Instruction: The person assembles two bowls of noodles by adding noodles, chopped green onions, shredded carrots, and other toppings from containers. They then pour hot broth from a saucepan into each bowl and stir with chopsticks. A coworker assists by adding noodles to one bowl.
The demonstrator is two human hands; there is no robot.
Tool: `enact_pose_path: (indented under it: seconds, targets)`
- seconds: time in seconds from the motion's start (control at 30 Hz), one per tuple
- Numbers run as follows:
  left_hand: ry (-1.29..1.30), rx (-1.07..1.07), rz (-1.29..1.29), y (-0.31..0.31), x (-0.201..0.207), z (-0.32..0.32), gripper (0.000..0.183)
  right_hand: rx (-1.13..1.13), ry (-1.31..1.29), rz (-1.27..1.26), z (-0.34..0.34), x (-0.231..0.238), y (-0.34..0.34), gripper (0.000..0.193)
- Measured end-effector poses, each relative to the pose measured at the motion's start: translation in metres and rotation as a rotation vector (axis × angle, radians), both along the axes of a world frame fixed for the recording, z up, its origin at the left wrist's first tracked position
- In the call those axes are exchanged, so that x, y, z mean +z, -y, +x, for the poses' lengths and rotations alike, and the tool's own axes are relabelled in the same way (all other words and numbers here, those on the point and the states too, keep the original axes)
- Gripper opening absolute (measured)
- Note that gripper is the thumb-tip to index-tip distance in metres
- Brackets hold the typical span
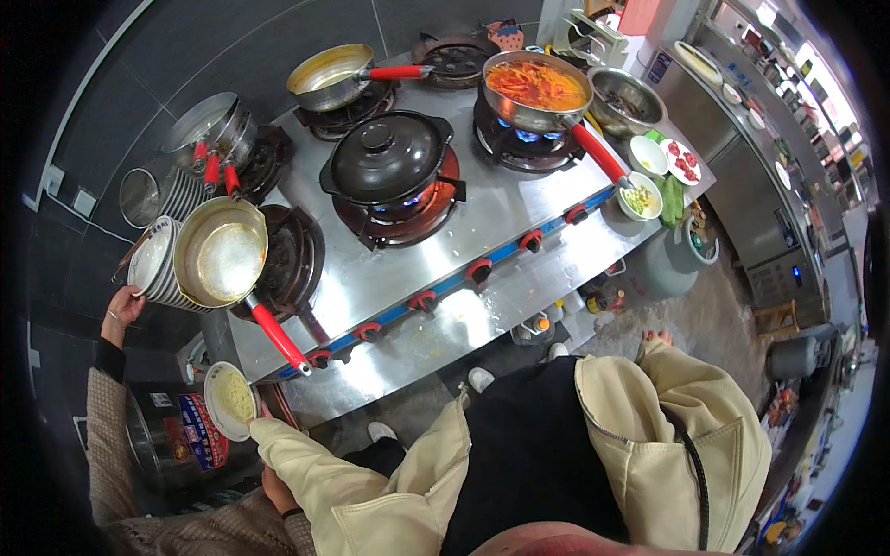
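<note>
The left hand point(258, 414) is gripping the rim of a shallow white bowl point(229, 400) of noodles, likely light, stiff, breakable; the right hand's state cannot be told.

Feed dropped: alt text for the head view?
The person's left hand holds a white bowl of noodles beside a steel stove where a black pot and a pan of red stew sit over flames. A co-worker's hand touches stacked bowls.

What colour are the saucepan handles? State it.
Red, clearest in the head view on the front saucepan's handle.
</note>
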State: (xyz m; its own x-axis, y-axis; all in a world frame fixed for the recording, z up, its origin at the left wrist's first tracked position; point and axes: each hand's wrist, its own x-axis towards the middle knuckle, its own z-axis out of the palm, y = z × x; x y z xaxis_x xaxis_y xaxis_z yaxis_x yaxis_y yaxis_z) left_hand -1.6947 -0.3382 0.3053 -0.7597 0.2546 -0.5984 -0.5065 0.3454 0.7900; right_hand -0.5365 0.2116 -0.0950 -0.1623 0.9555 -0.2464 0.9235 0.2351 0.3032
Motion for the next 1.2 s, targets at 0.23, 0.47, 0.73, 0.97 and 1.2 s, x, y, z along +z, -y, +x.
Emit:
enact_pose_path:
  seconds: [0.23,0.47,0.73,0.97,1.2]
  targets:
    - [-0.154,-0.113,0.161,0.005,0.035,0.009,0.007,-0.134,-1.36,-0.028,-0.166,0.081,-0.076,0.022]
    - [-0.022,-0.134,0.077,-0.045,0.097,0.099,0.006,-0.025,-1.143,0.015,-0.269,0.143,-0.13,0.048]
    - [-0.379,0.173,0.131,0.003,0.101,0.242,0.014,0.07,-0.916,-0.323,-0.285,0.108,-0.178,0.053]
    - [-0.373,0.887,0.562,0.021,-0.179,0.687,0.028,0.105,-1.029,-0.486,-0.282,0.098,-0.187,0.057]
    - [-0.142,1.186,0.79,-0.157,-0.198,0.973,0.049,0.03,-1.256,-0.572,-0.241,0.101,-0.179,0.061]
